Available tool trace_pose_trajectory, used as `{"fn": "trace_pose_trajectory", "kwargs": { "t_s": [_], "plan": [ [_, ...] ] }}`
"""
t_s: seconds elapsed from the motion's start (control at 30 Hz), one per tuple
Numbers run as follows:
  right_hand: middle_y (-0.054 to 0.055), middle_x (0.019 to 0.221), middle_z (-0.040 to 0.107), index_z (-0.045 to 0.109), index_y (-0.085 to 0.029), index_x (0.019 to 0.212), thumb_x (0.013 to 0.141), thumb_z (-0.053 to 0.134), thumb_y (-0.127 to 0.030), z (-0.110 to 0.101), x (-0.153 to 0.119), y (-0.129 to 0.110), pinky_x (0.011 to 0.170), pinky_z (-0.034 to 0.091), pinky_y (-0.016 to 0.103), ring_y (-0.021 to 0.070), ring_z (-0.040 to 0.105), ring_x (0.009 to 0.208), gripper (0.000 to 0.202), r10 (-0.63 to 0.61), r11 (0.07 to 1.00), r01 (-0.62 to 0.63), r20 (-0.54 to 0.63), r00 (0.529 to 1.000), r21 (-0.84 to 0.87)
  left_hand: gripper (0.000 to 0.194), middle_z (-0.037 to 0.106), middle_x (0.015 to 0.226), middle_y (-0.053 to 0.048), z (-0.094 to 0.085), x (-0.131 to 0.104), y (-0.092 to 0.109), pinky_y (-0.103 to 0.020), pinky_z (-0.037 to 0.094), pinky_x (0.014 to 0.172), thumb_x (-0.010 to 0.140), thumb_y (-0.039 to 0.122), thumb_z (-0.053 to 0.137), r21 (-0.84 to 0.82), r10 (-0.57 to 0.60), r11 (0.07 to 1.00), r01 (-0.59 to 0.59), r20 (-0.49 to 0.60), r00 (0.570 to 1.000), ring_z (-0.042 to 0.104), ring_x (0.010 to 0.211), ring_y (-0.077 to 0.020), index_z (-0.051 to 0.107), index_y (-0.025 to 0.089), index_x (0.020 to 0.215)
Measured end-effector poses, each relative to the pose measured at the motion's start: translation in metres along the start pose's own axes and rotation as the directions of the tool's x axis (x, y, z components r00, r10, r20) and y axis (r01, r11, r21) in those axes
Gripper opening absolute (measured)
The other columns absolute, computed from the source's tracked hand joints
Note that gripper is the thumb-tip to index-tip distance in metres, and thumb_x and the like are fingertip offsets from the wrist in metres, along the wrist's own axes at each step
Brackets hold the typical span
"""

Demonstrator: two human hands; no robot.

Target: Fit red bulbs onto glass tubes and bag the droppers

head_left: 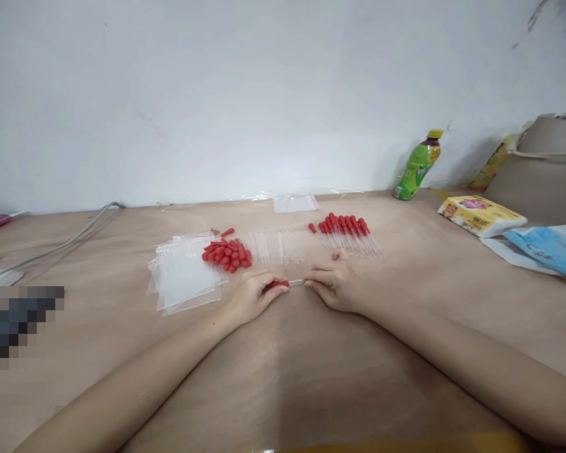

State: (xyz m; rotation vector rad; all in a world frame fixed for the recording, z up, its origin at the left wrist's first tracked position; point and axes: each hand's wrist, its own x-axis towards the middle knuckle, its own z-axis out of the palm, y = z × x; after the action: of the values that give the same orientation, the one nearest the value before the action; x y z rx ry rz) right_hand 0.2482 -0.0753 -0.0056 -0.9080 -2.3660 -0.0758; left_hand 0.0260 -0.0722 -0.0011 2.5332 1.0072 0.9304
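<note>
My left hand (259,291) pinches a red rubber bulb (279,284) between thumb and fingers. From the bulb's open end a thin clear dropper tube (295,282) runs to my right hand (332,284), whose fingertips are closed on its other end. How far the tube sits inside the bulb is hidden. Just behind my left hand lies a pile of red bulbs (227,253). Next to it is a row of bare clear tubes (273,246). Beyond my right hand lie droppers with red bulbs (346,231), side by side.
Clear zip bags (186,274) are stacked at the left, partly under the bulbs; another bag (296,203) lies by the wall. A green bottle (417,167), a yellow tissue pack (483,215), a blue packet (549,251) and a beige bag (542,167) stand right. A grey cable (70,238) crosses the left.
</note>
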Motion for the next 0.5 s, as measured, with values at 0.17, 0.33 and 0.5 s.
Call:
{"fn": "trace_pose_trajectory", "kwargs": {
  "t_s": [0.17, 0.33, 0.5],
  "plan": [
    [0.001, 0.066, 0.059, 0.062, -0.017, 0.077, 0.086, 0.038, -0.023, 0.005, 0.001, -0.003, 0.070, 0.019, 0.031, 0.0100, 0.043, 0.058, 0.026, 0.012, 0.999, -0.011, 0.021, 1.000, -0.047, 0.015, 0.067, 0.077, -0.001, 0.000, -0.001, 0.000, -0.021, 0.045, 0.060, 0.083, 0.028, 0.053, -0.003, 0.036, 0.999, -0.036, 0.014, 0.999, 0.060, 0.066, -0.0117, 0.063, 0.018, 0.087],
    [0.001, 0.061, 0.057, 0.058, -0.015, 0.069, 0.086, 0.036, -0.023, 0.006, 0.004, -0.009, 0.066, 0.018, 0.030, 0.0093, 0.039, 0.053, 0.029, 0.037, 0.997, -0.033, 0.058, 0.998, -0.076, 0.015, 0.066, 0.075, -0.001, 0.000, -0.001, 0.000, -0.021, 0.044, 0.058, 0.082, 0.028, 0.053, 0.009, 0.049, 0.999, -0.050, 0.013, 0.999, 0.059, 0.064, -0.0110, 0.063, 0.017, 0.086],
    [0.001, 0.064, 0.060, 0.056, -0.016, 0.070, 0.088, 0.033, -0.024, 0.006, 0.005, -0.013, 0.066, 0.018, 0.030, 0.0093, 0.041, 0.053, 0.031, 0.079, 0.996, -0.074, 0.122, 0.989, -0.042, 0.014, 0.066, 0.076, -0.001, 0.001, -0.002, 0.000, -0.021, 0.044, 0.059, 0.083, 0.027, 0.052, 0.002, 0.066, 0.998, -0.066, 0.019, 0.998, 0.059, 0.065, -0.0113, 0.062, 0.017, 0.086]
  ]
}}
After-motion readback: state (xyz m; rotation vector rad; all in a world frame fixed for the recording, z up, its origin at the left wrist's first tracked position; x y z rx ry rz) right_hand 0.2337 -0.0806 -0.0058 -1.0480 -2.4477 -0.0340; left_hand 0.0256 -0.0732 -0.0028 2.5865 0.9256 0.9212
